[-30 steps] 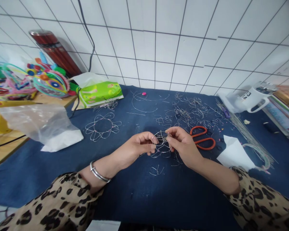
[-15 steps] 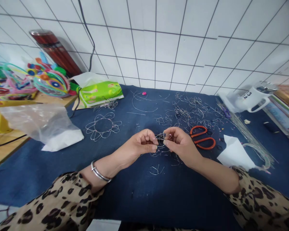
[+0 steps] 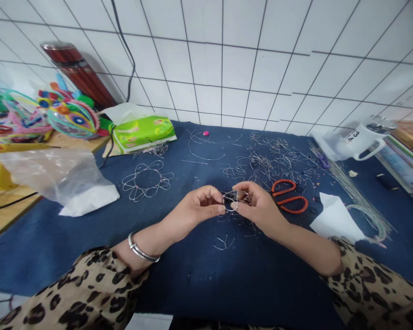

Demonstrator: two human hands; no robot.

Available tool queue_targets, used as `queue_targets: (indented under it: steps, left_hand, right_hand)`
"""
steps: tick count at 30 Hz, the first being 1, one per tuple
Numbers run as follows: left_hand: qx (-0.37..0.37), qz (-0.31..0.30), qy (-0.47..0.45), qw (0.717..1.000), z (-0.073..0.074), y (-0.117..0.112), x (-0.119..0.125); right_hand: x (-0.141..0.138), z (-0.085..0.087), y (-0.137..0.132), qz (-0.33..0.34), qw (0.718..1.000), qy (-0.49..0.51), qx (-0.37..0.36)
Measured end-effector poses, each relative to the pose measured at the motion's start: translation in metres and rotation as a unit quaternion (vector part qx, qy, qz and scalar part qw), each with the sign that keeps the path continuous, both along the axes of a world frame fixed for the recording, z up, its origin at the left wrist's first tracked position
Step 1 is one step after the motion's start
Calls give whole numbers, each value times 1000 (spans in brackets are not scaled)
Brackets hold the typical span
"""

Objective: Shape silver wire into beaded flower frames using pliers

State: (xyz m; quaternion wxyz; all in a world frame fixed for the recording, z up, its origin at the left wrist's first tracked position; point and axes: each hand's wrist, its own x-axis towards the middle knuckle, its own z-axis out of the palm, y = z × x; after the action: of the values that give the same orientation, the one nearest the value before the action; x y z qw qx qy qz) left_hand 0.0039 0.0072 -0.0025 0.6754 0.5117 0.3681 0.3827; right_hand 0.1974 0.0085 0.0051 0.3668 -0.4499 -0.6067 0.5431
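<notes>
A small bent wire piece [image 3: 232,200] is held just above the blue cloth [image 3: 199,270] at the middle of the table. My left hand [image 3: 199,208] pinches its left side with the fingers closed. My right hand [image 3: 258,206] pinches its right side, fingertips almost touching the left hand's. A finished wire flower frame [image 3: 147,179] lies flat to the left of my hands. Orange-handled scissors [image 3: 289,197] lie just right of my right hand. Loose wire bits [image 3: 224,243] lie below my hands.
Several wire pieces [image 3: 271,158] are scattered behind my hands. A green tissue pack [image 3: 143,133] and a clear plastic bag [image 3: 58,176] sit at the left, colourful toys [image 3: 69,117] beyond. A white mug [image 3: 363,140], white paper [image 3: 333,217] and long straight wires [image 3: 351,190] are at the right.
Both hands stayed in place at the wire piece; the fingers shifted slightly and closed in on it, and the piece turned a little between them.
</notes>
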Motion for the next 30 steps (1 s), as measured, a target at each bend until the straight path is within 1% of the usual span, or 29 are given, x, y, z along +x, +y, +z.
queue_targets:
  steps: [3,6,10,12,14,18,23,27,30]
  left_hand:
    - [24,-2,22,999,4,-2,2]
    - [85,17,92,992,5,-6,8]
    - [210,82,204,953,1,-12,16]
    - [249,94,244,933,-1,-14,18]
    - [274,101,273,917,0,-14,20]
    - [308,114,299,896,4,-16,19]
    - [334,123,288,889,8,-17,14]
    - [335,132,290,887,6,-17,11]
    - [314,139,307,888,6,-17,8]
  right_hand:
    - [-2,3,-1,-22,999,-23,4]
    - [-4,3,-2,-32,999,-36,13]
    - [-7,1,-4,-20,998,-51,21]
    - [-8,1,-4,-14,998,-55,17]
    - [-9,2,-5,-8,999,-49,9]
    - [-8,3,-4,4,1000,-22,-7]
    - [-5,2,-3,11,1000,5,-19]
    - [-3,0,-3,13,1000,17,-23]
    - [-3,-1,-3,21,1000,14,-10]
